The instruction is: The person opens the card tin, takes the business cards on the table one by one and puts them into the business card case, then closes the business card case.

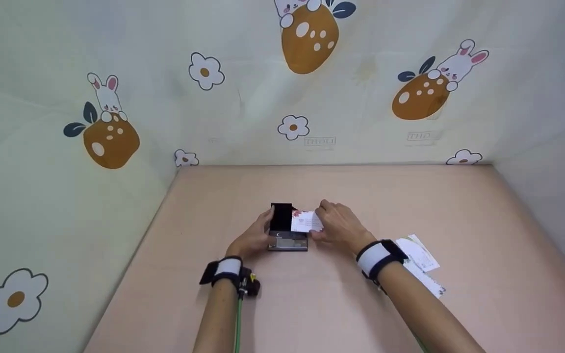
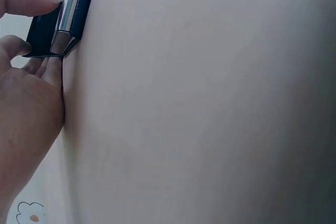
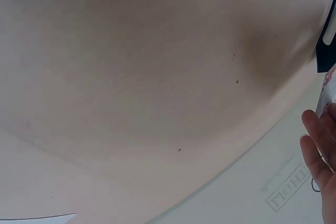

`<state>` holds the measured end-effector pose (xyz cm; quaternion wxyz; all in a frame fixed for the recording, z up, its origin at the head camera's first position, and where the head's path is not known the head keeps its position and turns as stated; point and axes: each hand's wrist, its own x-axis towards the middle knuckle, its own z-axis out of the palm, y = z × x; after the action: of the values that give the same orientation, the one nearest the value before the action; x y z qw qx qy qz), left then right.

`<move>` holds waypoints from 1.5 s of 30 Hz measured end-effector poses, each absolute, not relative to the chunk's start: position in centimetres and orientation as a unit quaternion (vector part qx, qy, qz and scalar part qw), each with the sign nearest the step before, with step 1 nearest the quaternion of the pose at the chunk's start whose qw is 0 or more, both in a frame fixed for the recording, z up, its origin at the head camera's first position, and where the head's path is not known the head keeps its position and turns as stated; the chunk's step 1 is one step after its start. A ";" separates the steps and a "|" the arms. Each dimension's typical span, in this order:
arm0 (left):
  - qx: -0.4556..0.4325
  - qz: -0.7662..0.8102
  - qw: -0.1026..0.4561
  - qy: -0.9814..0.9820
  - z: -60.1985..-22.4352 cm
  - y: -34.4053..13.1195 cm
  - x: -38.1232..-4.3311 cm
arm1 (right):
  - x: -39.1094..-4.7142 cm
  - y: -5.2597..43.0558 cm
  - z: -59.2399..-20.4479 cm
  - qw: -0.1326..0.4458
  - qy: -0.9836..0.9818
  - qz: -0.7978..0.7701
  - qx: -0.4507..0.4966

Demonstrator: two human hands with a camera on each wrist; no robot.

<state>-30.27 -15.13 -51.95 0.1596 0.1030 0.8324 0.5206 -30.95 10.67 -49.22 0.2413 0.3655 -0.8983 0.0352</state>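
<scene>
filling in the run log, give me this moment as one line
left hand: holds open case | right hand: pinches card close to case | other cards: on table, to the right

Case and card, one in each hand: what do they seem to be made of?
Case: probably metal at the silver edge, which looks polished, with bright streaked highlights in the left wrist view. Its black flap looks smooth; plastic, leatherette or coated metal, too dark to tell. Card: likely card stock, being thin and white with coloured print; its finish is unclear.
</scene>
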 end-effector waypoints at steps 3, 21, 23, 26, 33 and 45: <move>0.103 0.522 0.160 0.832 -52.1 -15.1 -30.3 | -30.9 10.0 -49.2 0.225 -0.903 0.036 0.364; 0.093 0.488 0.157 0.854 -51.7 -15.1 -30.5 | -30.9 6.2 -48.3 0.158 -0.928 0.005 0.338; 0.099 0.490 0.152 0.853 -51.8 -15.1 -30.5 | -30.8 6.0 -48.5 0.158 -0.929 -0.003 0.334; 0.105 0.496 0.148 0.849 -52.0 -15.2 -30.6 | -30.7 5.8 -48.8 0.165 -0.929 -0.011 0.332; 0.102 0.509 0.147 0.842 -52.1 -15.2 -30.4 | -30.5 5.1 -49.5 0.159 -0.929 -0.001 0.334; 0.105 0.489 0.144 0.854 -52.0 -15.4 -30.2 | -30.5 4.5 -49.7 0.111 -0.946 0.018 0.304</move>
<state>-30.19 -15.35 -52.03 0.1445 0.1055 0.8538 0.4890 -30.54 4.48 -49.71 0.1115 0.3036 -0.9461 0.0177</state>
